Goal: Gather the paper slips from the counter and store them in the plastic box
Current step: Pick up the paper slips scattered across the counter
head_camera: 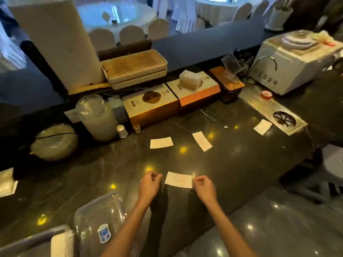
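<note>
Hands, left (149, 184) and right (203, 187), curl loosely closed, empty, flanking a paper slip (178, 179) on the counter (241, 164).

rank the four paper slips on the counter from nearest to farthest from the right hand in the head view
From the right hand:
1. Near slip, just left of the fingertips, between both hands.
2. Angled slip, farther back, mid-counter.
3. Flat slip, mid-counter, left of the angled one.
4. Far slip, back right, by the metal drain tray.

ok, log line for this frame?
left hand: empty, beside nearest slip | right hand: at its edge | three slips farther out | plastic box: near-left
</note>
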